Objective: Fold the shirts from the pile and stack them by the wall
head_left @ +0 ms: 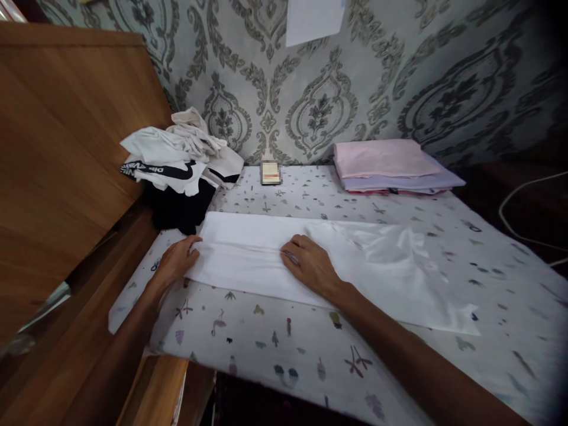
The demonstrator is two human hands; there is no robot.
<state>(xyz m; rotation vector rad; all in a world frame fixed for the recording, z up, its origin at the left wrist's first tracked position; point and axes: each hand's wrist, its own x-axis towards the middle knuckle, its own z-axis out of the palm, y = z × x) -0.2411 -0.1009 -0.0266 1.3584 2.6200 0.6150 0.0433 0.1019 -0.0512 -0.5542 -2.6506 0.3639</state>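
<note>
Left hand (180, 257) is pinching the left end of the white garment (239, 236), right hand (308, 263) is gripping its middle; garment is lying lengthwise on the patterned sheet (275, 343), between the crumpled clothes pile (177, 160) at far left and the folded stack (386, 163) at far right

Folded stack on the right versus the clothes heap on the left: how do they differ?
The folded stack lies flat in neat layers; the clothes heap is loose and crumpled. The folded stack shows mostly pink and lavender, while the clothes heap is white, off-white and black. The clothes heap rises taller than the low folded stack. Both are cloth, near the patterned wall.
</note>
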